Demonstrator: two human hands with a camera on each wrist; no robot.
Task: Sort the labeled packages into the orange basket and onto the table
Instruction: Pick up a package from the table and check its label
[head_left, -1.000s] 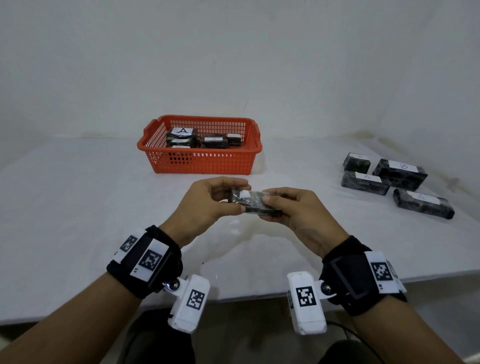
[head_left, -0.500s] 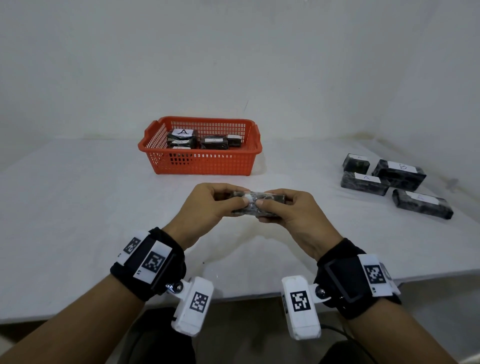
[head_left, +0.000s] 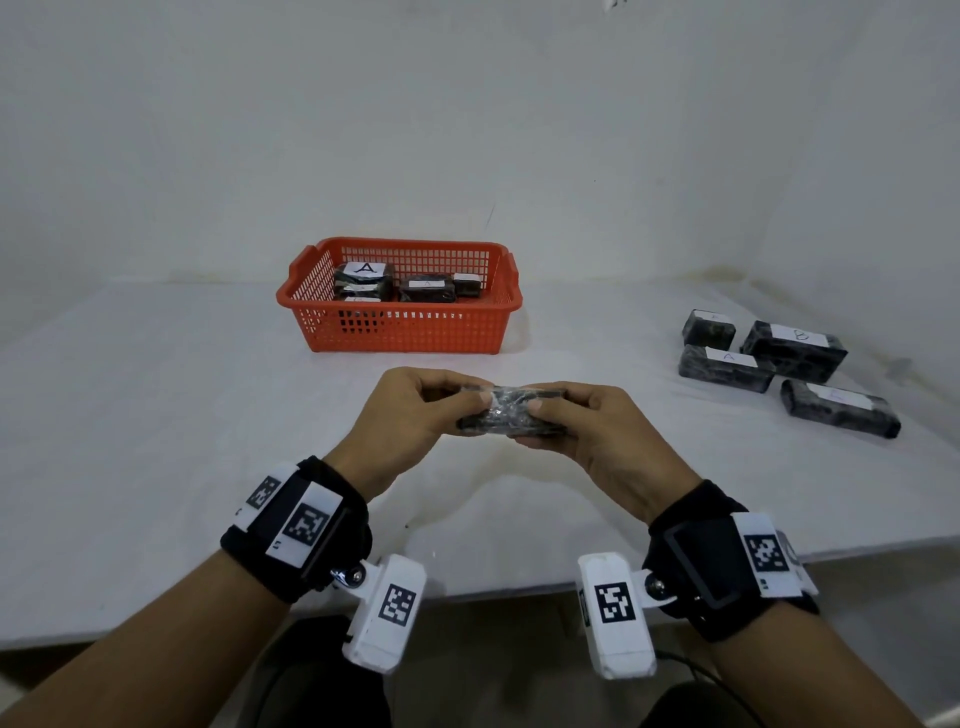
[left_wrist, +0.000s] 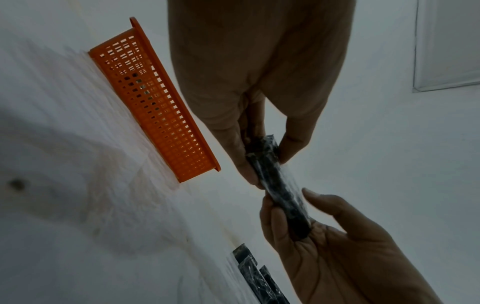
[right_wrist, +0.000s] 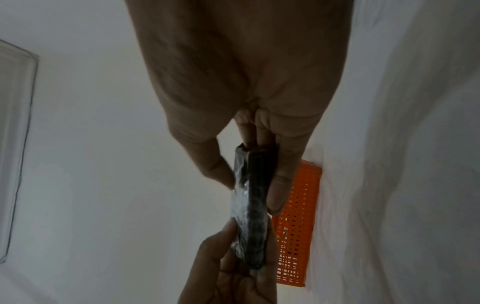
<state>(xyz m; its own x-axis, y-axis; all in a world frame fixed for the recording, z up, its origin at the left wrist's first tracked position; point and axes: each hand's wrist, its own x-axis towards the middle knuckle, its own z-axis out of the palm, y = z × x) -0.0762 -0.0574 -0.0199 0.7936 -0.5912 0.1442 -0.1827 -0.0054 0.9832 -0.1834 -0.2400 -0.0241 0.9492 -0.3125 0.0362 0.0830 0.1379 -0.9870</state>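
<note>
Now package (head_left: 511, 415) between both hands

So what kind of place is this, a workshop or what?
Probably a bare data-recording setup, not a workshop: a plain white table against blank walls, one orange basket, and lettered black packages.

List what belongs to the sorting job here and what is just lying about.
Part of the job:
- held package, gripped at its ends by the left hand and right hand
- orange basket with packages inside
- four labeled packages on the table, at right

Just there:
- wrist cameras and straps
- bare wall
</note>
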